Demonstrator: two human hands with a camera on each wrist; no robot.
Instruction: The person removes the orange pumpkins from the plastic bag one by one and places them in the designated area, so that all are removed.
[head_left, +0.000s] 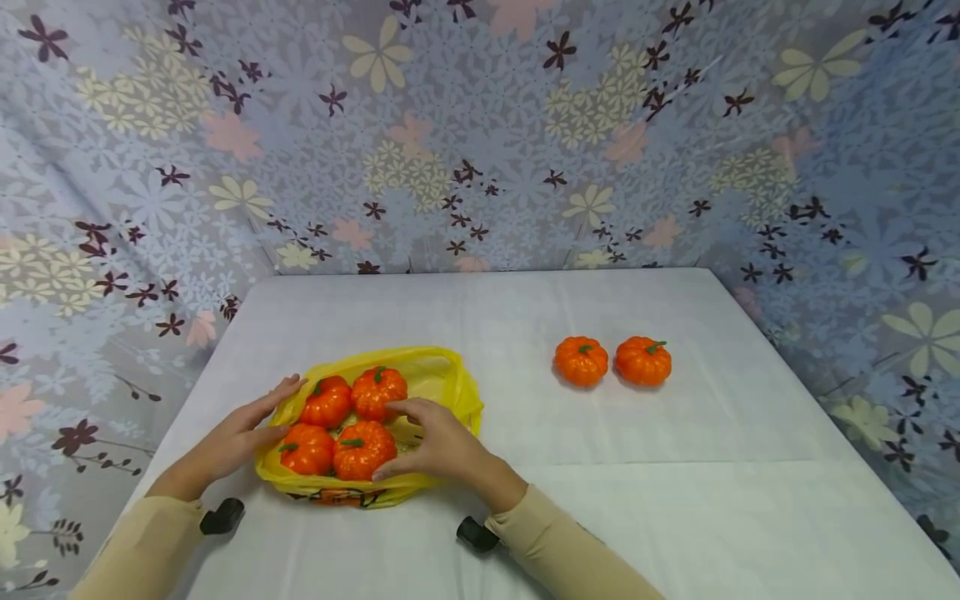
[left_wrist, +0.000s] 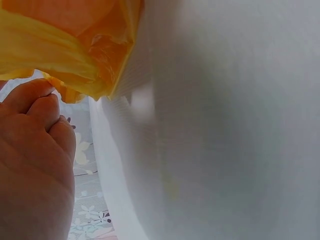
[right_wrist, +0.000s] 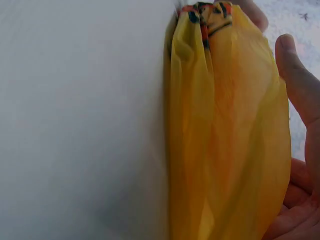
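A yellow plastic bag point(head_left: 457, 379) lies wide open on the left part of the table, with several small orange pumpkins point(head_left: 364, 450) with green stems inside. At its left rim, my left hand point(head_left: 228, 442) grips the plastic, thumb over the edge close to a pumpkin. In the left wrist view, bent fingers point(left_wrist: 42, 107) meet the bag's edge. My right hand point(head_left: 442, 442) reaches over the bag's right side with thumb and fingers spread apart. Its index fingertip is right by the back pumpkin point(head_left: 379, 392); nothing is gripped between the fingers.
Two more pumpkins, one point(head_left: 581, 361) beside the other point(head_left: 643, 361), sit on the right half of the white-covered table point(head_left: 675, 517). A floral curtain point(head_left: 480, 133) surrounds the table's back and sides. Black wrist devices point(head_left: 477, 534) hang under both forearms.
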